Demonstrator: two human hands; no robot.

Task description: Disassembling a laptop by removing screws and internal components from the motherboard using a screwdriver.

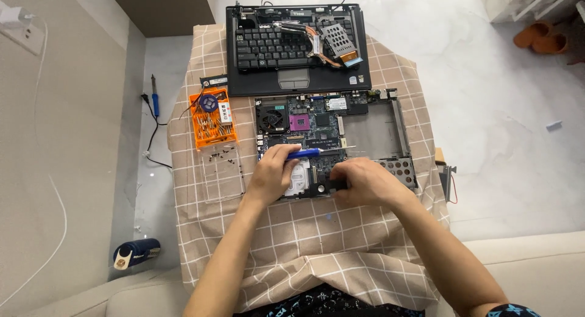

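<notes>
An opened laptop base with its bare motherboard lies on a checked beige cloth. My left hand rests on the board's near left part and grips a blue-handled screwdriver, whose shaft points right. My right hand presses on the base's front edge, fingers curled over a small dark part that is mostly hidden. Behind the base lies the removed keyboard and palm-rest panel with a copper heat pipe on it.
An orange screwdriver bit case stands left of the base, its clear lid holding several loose screws. A soldering iron and a blue tool lie on the floor at left. Orange slippers sit far right.
</notes>
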